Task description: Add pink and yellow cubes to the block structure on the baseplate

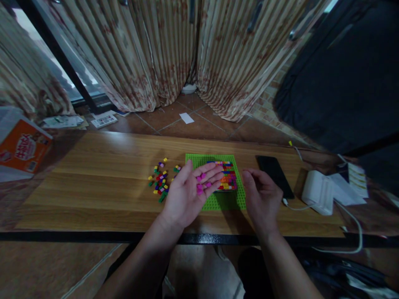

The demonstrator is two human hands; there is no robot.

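My left hand is turned palm up above the green baseplate, its fingers stretched out and holding several small pink toy bricks on them. Partly behind its fingertips, a block of multicoloured bricks is built up on the baseplate. My right hand is at the baseplate's right edge, apart from the left. Its fingers are curled in with thumb and forefinger close together; whatever is between them is hidden. Left of my left hand lies a loose pile of coloured bricks, part of it covered by the hand.
On the wooden table, a black phone or tablet lies beyond my right hand, with a white device and cables beside it. An orange and white box stands at the left. Curtains hang behind the table.
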